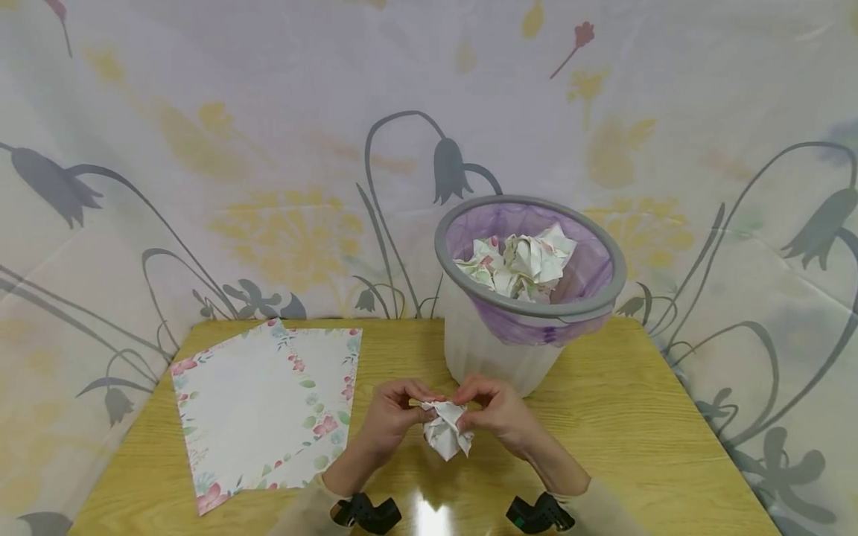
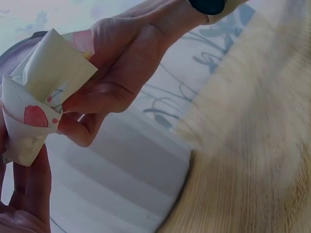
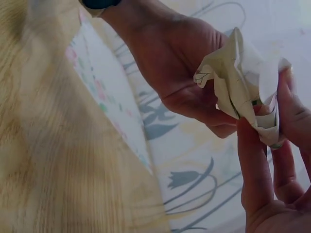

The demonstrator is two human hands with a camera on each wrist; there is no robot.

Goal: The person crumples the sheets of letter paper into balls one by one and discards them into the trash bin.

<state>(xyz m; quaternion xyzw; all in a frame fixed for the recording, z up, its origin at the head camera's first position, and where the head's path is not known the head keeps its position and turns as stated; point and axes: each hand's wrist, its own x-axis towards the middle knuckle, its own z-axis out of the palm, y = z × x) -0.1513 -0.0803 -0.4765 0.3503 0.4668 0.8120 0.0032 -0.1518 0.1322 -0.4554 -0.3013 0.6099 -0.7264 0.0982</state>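
Between both hands, above the table in front of the bin, is a crumpled sheet of paper point(image 1: 445, 433), white with bits of pink print. My left hand point(image 1: 395, 418) pinches its left side between thumb and fingers. From the right, my right hand point(image 1: 494, 411) pinches the other side the same way. In the left wrist view the crumpled paper point(image 2: 36, 104) shows folded flaps and a pink petal. The right wrist view has the crumpled paper point(image 3: 243, 87) with fingers of both hands on it.
A white bin point(image 1: 482, 350) with a grey rim and purple liner point(image 1: 583, 275) stands behind the hands at right. Several crumpled papers point(image 1: 529, 260) lie inside it. Flat floral-bordered sheets point(image 1: 248, 417) overlap on the wooden table point(image 1: 643, 447) at left. A printed cloth point(image 1: 302, 89) hangs behind.
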